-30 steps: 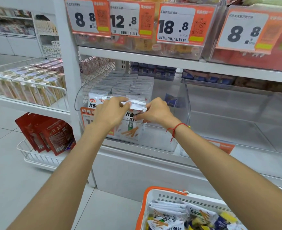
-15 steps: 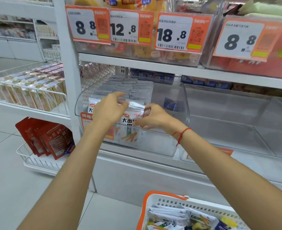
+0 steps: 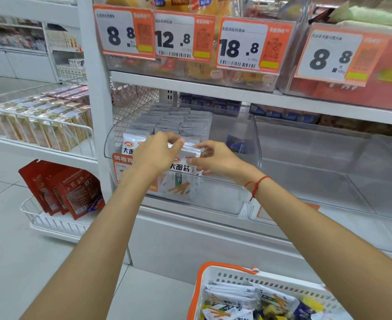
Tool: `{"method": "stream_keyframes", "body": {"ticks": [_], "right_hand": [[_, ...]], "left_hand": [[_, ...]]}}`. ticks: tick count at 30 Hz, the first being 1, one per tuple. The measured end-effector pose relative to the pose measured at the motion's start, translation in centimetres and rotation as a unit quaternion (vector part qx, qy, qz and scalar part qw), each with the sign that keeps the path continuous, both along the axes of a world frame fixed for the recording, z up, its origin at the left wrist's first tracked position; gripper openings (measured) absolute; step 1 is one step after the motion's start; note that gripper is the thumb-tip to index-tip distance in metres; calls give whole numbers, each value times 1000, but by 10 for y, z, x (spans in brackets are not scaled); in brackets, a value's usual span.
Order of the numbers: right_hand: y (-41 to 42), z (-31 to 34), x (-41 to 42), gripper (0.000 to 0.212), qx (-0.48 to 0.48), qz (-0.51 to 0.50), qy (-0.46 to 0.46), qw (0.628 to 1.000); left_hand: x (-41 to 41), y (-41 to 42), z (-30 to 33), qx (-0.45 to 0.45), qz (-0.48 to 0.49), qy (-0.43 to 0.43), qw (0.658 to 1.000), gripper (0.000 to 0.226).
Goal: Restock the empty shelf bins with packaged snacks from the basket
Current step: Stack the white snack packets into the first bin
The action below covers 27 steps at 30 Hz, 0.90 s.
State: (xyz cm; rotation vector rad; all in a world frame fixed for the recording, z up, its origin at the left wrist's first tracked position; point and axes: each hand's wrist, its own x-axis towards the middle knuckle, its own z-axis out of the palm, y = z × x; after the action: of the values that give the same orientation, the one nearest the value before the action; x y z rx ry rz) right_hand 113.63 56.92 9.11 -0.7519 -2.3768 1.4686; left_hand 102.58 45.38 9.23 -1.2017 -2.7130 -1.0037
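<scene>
- Shelf unit (image 3: 190, 85): white, two tiers in view. Upper tier carries bins of snacks fronted by orange price tags (image 3: 183, 35) reading 8.8, 12.8, 18.8, 8.8.
- Empty bin (image 3: 329, 158): clear plastic, lower tier, right of the bin being filled, nothing visible inside.
- Clear bin (image 3: 248, 144): lower tier, left. Rear and left side packed with rows of white snack packs (image 3: 172, 118) standing on edge; right part of the bin bare.
- Basket (image 3: 215, 273): white with orange rim, bottom right, below the shelf. Holds more white packs plus some blue and yellow ones.
- Side racks: wire rack (image 3: 40, 125) at left with tan packs; lower one holds red pouches (image 3: 70, 190).
- Front snack pack (image 3: 179, 179): white, orange sticks printed on it, upright against the bin's front wall, between the two hands.
- Left hand (image 3: 154, 153): above the pack's top left, fingers curled, pinching the silver top seal.
- Right hand (image 3: 215, 158): at the pack's top right corner, thumb and fingers clamped on the same seal edge. Red string on the wrist.
- Both hands sit just inside the bin's front edge, fingertips nearly meeting over the pack.
</scene>
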Motion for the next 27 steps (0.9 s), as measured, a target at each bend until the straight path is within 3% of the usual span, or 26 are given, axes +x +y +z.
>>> {"method": "stream_keyframes", "body": {"ticks": [3, 6, 8, 11, 14, 17, 20, 27], "right_hand": [[-2, 4, 6, 69, 88, 22, -27, 995], [-8, 7, 12, 74, 170, 2, -13, 985], [-12, 8, 16, 65, 166, -24, 11, 986], [-21, 9, 29, 32, 181, -71, 56, 979], [-34, 14, 53, 9, 153, -85, 90, 980], [-46, 9, 85, 13, 115, -66, 81, 988], [-54, -5, 120, 16, 96, -52, 47, 993], [-65, -79, 202, 16, 38, -59, -68, 995]], "left_hand": [[3, -5, 8, 18, 4, 10, 1000, 38], [7, -14, 16, 47, 20, 22, 998, 31], [13, -20, 19, 55, 21, 19, 998, 29], [31, -29, 16, 70, 22, 4, 997, 26], [60, -41, 13, 110, 40, 3, 993, 25], [87, -53, 13, 134, 54, 0, 989, 24], [110, -60, 0, 130, 25, -69, 989, 21], [190, -65, -90, 1, -18, -130, 991, 19]]}}
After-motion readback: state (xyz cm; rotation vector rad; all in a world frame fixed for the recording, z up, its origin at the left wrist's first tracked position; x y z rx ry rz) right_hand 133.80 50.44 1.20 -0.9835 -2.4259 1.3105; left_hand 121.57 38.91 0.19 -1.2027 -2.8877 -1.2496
